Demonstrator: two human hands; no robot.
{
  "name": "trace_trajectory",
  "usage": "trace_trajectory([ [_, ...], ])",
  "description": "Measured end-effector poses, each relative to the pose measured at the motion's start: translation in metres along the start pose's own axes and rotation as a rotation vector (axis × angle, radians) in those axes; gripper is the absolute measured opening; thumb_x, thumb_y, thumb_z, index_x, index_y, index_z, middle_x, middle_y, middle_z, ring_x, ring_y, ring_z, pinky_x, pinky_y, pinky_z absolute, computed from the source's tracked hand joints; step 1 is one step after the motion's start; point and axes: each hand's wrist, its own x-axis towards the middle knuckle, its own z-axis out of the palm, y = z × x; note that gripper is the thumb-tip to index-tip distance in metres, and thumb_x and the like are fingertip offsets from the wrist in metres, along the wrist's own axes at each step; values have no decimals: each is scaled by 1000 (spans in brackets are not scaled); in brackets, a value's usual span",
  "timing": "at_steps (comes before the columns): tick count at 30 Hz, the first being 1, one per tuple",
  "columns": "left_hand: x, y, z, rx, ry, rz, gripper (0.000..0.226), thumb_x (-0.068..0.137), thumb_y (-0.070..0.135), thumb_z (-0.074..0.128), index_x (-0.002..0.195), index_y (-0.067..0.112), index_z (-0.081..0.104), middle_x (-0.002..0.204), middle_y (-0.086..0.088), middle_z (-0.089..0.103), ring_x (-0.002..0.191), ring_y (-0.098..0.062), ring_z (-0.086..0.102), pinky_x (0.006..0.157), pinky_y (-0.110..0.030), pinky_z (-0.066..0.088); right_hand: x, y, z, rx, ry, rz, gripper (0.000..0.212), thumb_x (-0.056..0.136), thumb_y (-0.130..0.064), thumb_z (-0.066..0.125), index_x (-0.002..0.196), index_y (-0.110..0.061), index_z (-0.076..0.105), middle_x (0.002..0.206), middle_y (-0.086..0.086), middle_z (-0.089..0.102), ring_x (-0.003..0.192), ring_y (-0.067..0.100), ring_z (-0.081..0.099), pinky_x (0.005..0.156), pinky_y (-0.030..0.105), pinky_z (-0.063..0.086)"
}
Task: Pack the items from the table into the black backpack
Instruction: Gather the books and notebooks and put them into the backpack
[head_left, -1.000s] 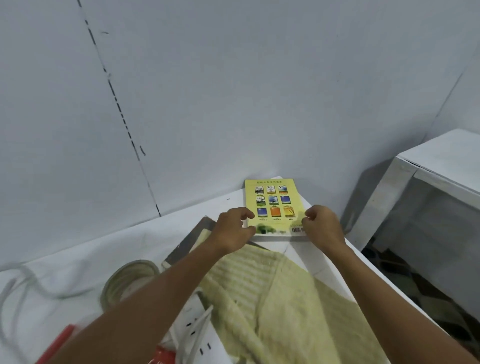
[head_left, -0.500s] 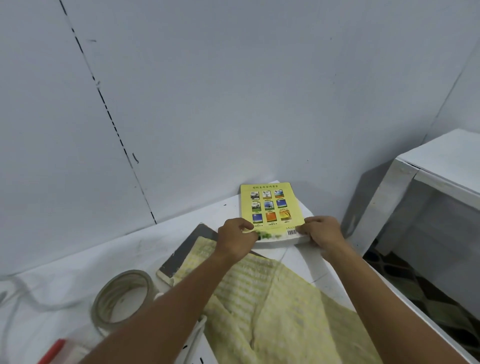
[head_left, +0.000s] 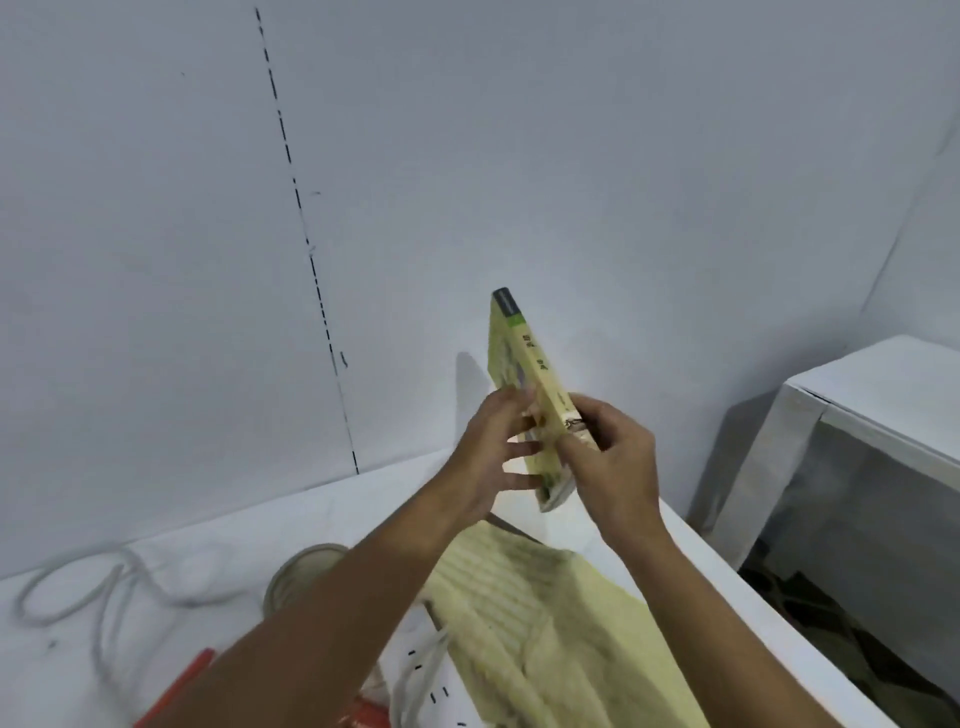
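A: Where's the yellow book (head_left: 524, 364)?

B: Off the counter (head_left: 332, 514), held up edge-on, spine toward the camera, tilted away toward the wall. Both hands are on its near end. Right hand (head_left: 613, 467) has its grip curled round the spine side, thumb on the near face. Left hand (head_left: 483, 457) lies against the cover with fingers fairly straight and spread, more pressing than wrapping, though blur makes that hard to call.

A: Backpack?

B: Not in view. Can't say where the black backpack sits or what's in it.

A: Progress, then?

B: Looks early. One item in hand, nothing visibly packed. On the counter: a pale yellow knitted cloth (head_left: 524, 623) under the forearms, a tape roll (head_left: 296, 577) partly hidden by the left arm, a white cord (head_left: 98, 597) looped at the left, a white power strip (head_left: 431, 696) at the bottom edge, and something red-orange (head_left: 182, 686) near it, too cropped to name.

A: So most is left.

B: Probably, yes. The book needs to reach the bag first.
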Motion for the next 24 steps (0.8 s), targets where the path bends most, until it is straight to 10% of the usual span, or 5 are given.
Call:
trace_trajectory([
  [5, -38, 5, -30, -339, 191, 34, 50, 83, 44, 69, 116, 10, 52, 86, -9, 69, 70, -21, 69, 55, -29, 54, -59, -5, 42, -622, -201, -680, 40, 78, -24, 58, 116, -15, 68, 122, 0, 66, 115, 17, 58, 91, 32, 43],
  [8, -65, -3, -59, -336, 281, 90, 18, 94, 10, 57, 111, 11, 51, 91, -12, 70, 75, -24, 69, 66, -35, 57, -72, -15, 53, -552, -405, -720, 36, 81, -31, 58, 109, -13, 72, 118, 1, 68, 112, 15, 61, 92, 35, 48],
  [13, -129, 4, -132, -220, 195, 166, 45, 82, 3, 59, 127, 9, 52, 115, -16, 68, 90, -28, 69, 78, -40, 58, -58, -47, 68, -352, -298, -721, 25, 79, -8, 65, 103, -7, 71, 107, 7, 70, 107, 23, 64, 91, 39, 51],
  [18, -212, 11, -188, -65, 91, 143, 45, 75, 1, 65, 119, 10, 60, 113, -15, 69, 95, -27, 69, 82, -37, 58, -32, -113, 111, -534, -527, -399, 75, 75, -37, 78, 140, -26, 43, 147, -2, 40, 144, 19, 19, 113, 36, 21],
  [24, -304, 22, -247, 101, 191, 75, 37, 81, 2, 65, 115, 16, 64, 115, -11, 69, 100, -25, 68, 87, -34, 56, -62, -140, 189, -497, -1493, 146, 50, 77, -20, 77, 124, -18, 59, 110, 7, 71, 97, 26, 69, 93, 52, 50],
])
